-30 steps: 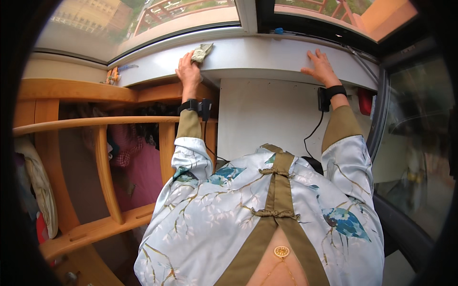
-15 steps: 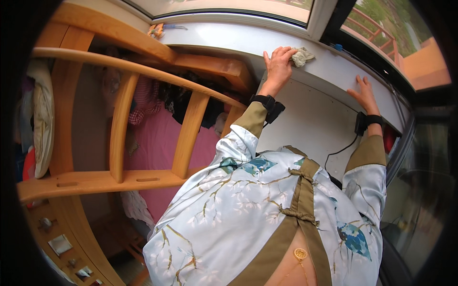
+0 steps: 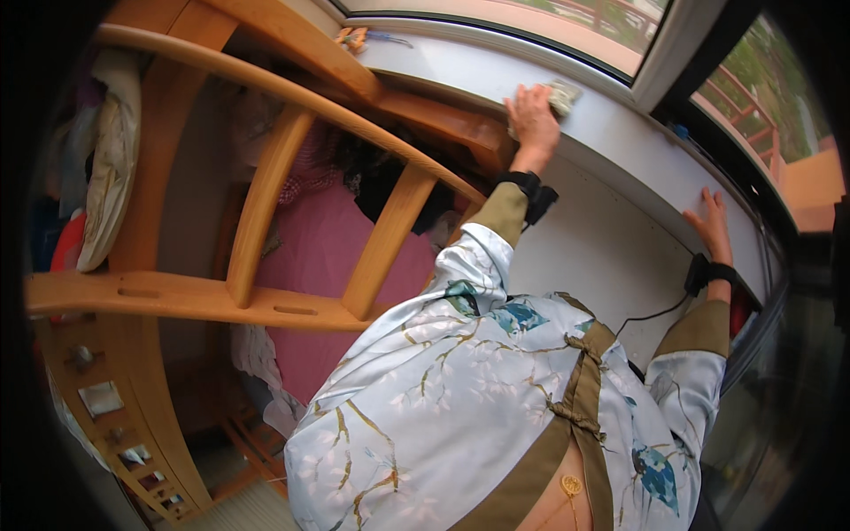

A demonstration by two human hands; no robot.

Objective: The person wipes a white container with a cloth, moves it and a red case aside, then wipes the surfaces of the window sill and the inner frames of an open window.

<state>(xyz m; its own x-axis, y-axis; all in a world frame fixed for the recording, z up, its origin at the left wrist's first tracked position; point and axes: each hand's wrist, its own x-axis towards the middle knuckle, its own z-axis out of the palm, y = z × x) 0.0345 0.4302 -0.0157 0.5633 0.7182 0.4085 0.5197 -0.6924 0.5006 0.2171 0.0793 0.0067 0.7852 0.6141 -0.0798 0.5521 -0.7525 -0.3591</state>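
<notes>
A crumpled pale cloth (image 3: 563,97) lies on the white window sill (image 3: 611,142), bunched against the fingers of my left hand (image 3: 534,122). That hand is bent over the sill's front edge with the cloth at its right side, the palm hidden from sight. Farther right along the same sill rests my right hand (image 3: 714,227), empty, with its fingers apart. Each wrist wears a black strap with a small black device, and a thin cable runs from the right one.
A wooden ladder (image 3: 266,208) stands at the left, before a bed with a pink sheet (image 3: 310,252). An orange-handled tool (image 3: 352,38) lies at the sill's far left end. Window frames (image 3: 655,84) border the sill's back. A white panel (image 3: 580,232) drops below it.
My view has tilted, shifting the scene within the picture. The left hand and the cloth have slid a little to the left along the sill. My right hand stays on the sill.
</notes>
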